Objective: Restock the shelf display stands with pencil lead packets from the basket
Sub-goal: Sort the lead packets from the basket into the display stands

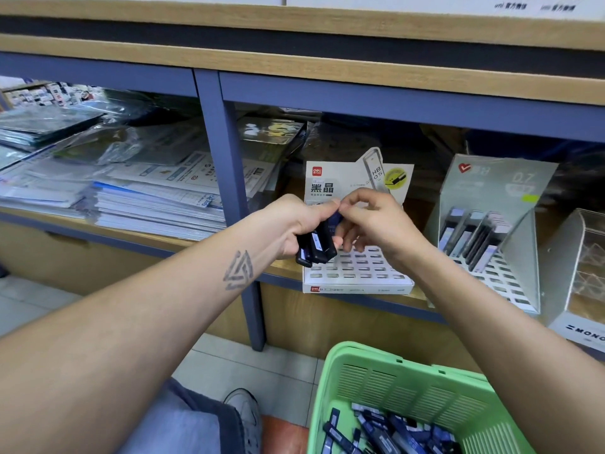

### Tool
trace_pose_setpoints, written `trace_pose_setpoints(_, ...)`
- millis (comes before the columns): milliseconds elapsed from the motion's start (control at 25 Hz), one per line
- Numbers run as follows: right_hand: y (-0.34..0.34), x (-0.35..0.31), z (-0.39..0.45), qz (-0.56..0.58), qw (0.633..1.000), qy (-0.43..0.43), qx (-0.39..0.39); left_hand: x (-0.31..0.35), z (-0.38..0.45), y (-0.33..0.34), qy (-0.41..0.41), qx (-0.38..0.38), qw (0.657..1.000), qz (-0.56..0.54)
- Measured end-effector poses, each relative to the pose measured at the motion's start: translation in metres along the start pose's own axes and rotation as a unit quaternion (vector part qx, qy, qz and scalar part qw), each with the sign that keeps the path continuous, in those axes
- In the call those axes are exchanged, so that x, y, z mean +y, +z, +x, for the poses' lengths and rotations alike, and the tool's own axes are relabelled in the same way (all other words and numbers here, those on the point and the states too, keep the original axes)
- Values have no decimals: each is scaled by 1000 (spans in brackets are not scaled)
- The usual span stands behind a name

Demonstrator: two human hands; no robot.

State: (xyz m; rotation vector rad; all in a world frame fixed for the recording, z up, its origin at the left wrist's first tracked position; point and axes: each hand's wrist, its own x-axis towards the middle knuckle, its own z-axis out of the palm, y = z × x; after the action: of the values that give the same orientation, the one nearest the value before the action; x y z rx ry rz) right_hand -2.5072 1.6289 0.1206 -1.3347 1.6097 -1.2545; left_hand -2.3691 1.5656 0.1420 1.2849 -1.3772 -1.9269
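The left hand (296, 224) is clenched around a small bundle of dark pencil lead packets (316, 247), their lower ends sticking out below the palm, just above the near-left corner of the white display stand (357, 280) on the shelf (183, 239). The right hand (373, 221) pinches the top of one dark blue packet (335, 219) between thumb and fingertips, apparently drawing it out of the bundle; how far it is free of the others cannot be told, since the fingers cover it. The step in hand looks like singling out one packet to drop into a slot of the stand, whose grid of small openings appears largely unfilled. To do it well, the left grip should stay firm enough that the neighbouring packets do not slide out with the chosen one, while the right hand lifts straight along the packet's length rather than twisting it sideways. Once clear, the packet should be turned upright and its end lined up squarely over a single opening before lowering, because the slots look narrow and a tilted packet would likely catch on the rim. A second grey stand (491, 237) to the right already holds several packets, and the green basket (393, 378) on the floor below holds many more.
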Motion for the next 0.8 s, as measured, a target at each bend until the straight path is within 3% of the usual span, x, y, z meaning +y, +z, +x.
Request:
trace_pose_setpoints(80, -9, -5, -13, 70, 992, 64, -83, -1, 3, 6, 31, 36, 999, 26)
trace_pose_setpoints(160, -14, -9, -20, 58, 985, 96, -131, -3, 8, 11, 65, 79, 993, 51)
trace_pose_setpoints(400, -22, -5, -20, 128, 968, 152, -155, -8, 10, 17, 126, 108, 981, 100)
trace_pose_setpoints(600, -38, 13, -11, 77, 988, 127, -40, -8, 9, 15, 78, 74, 989, 100)
trace_pose_setpoints(800, -46, 29, -2, 123, 985, 102, 69, -7, 11, 14, 61, 62, 988, 129)
